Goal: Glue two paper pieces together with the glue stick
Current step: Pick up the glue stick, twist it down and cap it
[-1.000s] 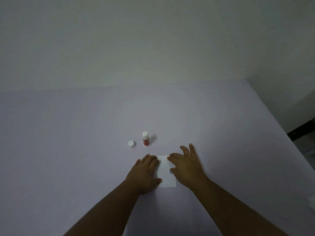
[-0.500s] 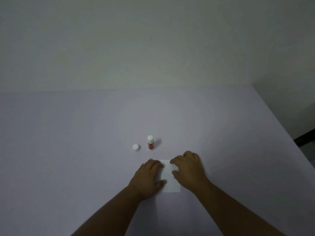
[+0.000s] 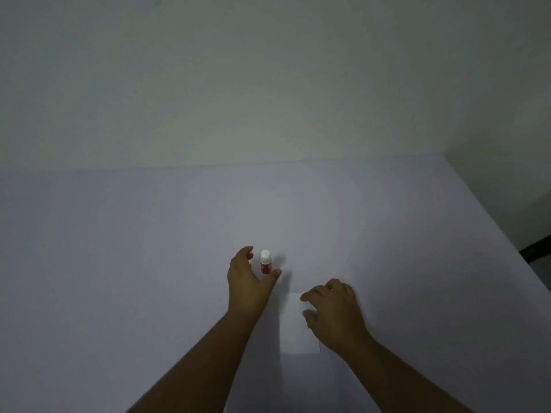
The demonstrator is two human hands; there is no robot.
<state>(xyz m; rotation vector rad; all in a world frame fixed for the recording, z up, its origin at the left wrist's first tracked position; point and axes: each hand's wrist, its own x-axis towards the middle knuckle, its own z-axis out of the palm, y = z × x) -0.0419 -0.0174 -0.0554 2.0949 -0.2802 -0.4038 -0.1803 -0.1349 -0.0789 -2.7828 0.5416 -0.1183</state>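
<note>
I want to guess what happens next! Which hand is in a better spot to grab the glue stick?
The left hand. It is open right beside the upright glue stick, fingers and thumb either side. The right hand rests on the paper.

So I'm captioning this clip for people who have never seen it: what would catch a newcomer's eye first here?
Probably the small red glue stick with its white top, standing upright mid-table, the only colour in a dim scene. The left hand is open around it, fingers and thumb on either side. Nearer the viewer, the right hand rests curled on a white paper lying flat on the pale table.
</note>
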